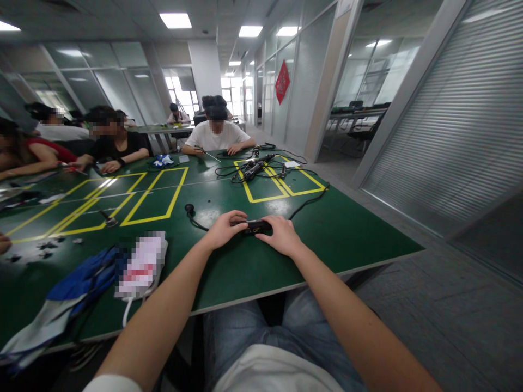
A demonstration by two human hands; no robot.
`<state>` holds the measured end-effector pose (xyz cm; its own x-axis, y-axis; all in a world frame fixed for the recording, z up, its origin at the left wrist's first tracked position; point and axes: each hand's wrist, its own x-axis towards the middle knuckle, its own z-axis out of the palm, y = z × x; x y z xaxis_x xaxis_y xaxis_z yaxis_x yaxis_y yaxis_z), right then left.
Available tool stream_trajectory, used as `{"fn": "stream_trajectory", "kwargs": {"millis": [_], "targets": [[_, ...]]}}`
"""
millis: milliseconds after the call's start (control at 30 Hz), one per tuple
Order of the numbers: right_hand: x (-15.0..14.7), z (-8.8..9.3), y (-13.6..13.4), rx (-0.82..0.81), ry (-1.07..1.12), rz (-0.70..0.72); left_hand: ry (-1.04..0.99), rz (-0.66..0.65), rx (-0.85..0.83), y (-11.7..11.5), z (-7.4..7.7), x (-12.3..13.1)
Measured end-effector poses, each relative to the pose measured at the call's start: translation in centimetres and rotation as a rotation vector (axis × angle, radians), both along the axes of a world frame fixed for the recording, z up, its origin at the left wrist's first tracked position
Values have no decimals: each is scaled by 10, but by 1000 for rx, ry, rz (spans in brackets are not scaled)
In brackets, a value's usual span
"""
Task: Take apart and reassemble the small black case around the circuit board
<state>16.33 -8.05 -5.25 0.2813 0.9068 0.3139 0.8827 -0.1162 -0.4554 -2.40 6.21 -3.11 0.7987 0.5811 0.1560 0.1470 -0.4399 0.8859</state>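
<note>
Both my hands are closed around a black, oblong device (256,226) just above or on the green tabletop; which of the two I cannot tell. My left hand (225,230) grips its left end, thumb along the near side. Around the right end curls my right hand (281,235), its thumb also in front. A small gold-coloured spot shows on the device's near face between the thumbs. From the left side a black cord leads to a round black plug (189,209). Another black cord (308,202) runs off behind my right hand toward the table's right edge.
Several black cords and tool-like parts (255,167) lie heaped in yellow-taped rectangles. At left are a blue-and-white cloth item (77,283), a pale packet with a white cord (143,264) and small dark pieces (49,246). Co-workers sit opposite, one holding a thin rod (212,157).
</note>
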Motion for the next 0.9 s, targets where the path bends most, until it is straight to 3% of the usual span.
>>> {"fn": "stream_trajectory", "kwargs": {"millis": [100,333,533,700,900], "targets": [[2,-2,2,-19,-12,-30,-17,24,5,-1,5,0],[2,-2,1,-9,-5,-12,28,298,288,-2,12,0],[0,0,0,-20,-8,-28,34,163,343,-7,13,0],[0,0,0,-11,-1,-25,150,-18,500,-8,11,-1],[0,2,-1,-16,-2,-11,200,-35,562,-8,13,-1]]}}
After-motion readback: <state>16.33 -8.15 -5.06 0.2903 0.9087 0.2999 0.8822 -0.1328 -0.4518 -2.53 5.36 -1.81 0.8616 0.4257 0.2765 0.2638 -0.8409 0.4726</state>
